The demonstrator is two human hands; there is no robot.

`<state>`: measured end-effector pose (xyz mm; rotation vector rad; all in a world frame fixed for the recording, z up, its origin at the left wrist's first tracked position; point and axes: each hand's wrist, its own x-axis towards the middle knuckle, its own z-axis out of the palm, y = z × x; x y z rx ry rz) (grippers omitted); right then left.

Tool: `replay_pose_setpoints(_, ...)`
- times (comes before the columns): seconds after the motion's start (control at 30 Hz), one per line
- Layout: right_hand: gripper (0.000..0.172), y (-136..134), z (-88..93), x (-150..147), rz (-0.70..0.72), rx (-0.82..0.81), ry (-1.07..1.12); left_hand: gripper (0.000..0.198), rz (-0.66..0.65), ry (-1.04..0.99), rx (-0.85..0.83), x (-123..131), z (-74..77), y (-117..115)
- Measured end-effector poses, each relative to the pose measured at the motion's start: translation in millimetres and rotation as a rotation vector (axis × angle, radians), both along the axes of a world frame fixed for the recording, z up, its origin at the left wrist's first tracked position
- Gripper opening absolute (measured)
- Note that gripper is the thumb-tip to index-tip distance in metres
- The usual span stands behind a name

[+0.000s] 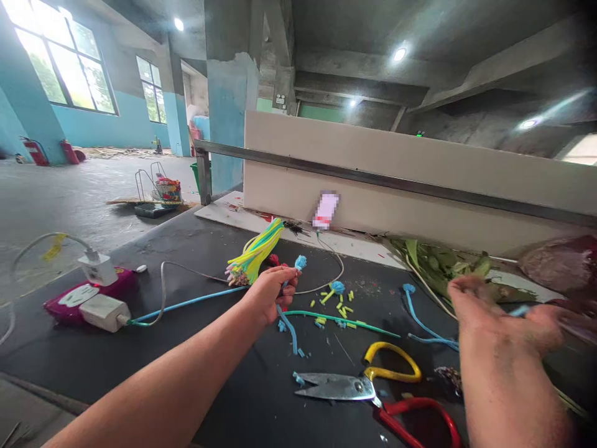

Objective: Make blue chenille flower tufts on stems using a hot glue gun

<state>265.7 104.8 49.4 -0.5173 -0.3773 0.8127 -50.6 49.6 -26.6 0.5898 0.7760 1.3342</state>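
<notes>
My left hand point(275, 289) is closed around a blue cord whose bunched, flower-like blue end point(301, 262) sticks out above the fingers. The cord's loose tail point(290, 330) hangs below the fist. On the right, my right hand point(504, 320) is smeared by motion, palm turned up, with thumb and fingers apart. A bit of blue point(520, 311) shows at its palm; whether it touches the hand is unclear. Scissors point(357, 386) with one yellow and one red handle lie between my arms, blades apart. A bundle of yellow and green cords point(259, 249) lies behind my left hand.
Cut yellow pieces point(345, 310), a green cord point(345, 318) and blue cords point(417, 317) lie on the black table point(186, 379). A purple power strip point(60, 305) with chargers sits left. Behind are a phone point(326, 210), leaves point(433, 264) and a metal rail point(354, 174).
</notes>
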Motion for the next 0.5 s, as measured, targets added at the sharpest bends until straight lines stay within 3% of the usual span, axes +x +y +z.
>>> replay_pose_setpoints(0.13,0.063,-20,14.5,-38,0.318,-0.014,-0.080,0.007,-0.012,-0.008,0.004,2,3.5,-3)
replay_pose_setpoints(0.27,0.044,-44,-4.7,-106,0.621,-0.064,-0.250,0.008,-0.063,-0.010,0.018,2,3.2,-6)
replay_pose_setpoints(0.33,0.042,-55,-19.2,-133,0.820,-0.124,-0.471,0.010,-0.101,-0.009,0.023,2,2.8,-6)
replay_pose_setpoints(0.43,0.036,-64,-35.1,-150,0.864,-0.202,-0.793,0.011,-0.130,-0.007,0.030,2,2.9,-7)
replay_pose_setpoints(0.5,0.031,-65,-41.0,-150,0.825,-0.226,-0.844,0.011,-0.128,0.000,0.033,2,3.3,-7)
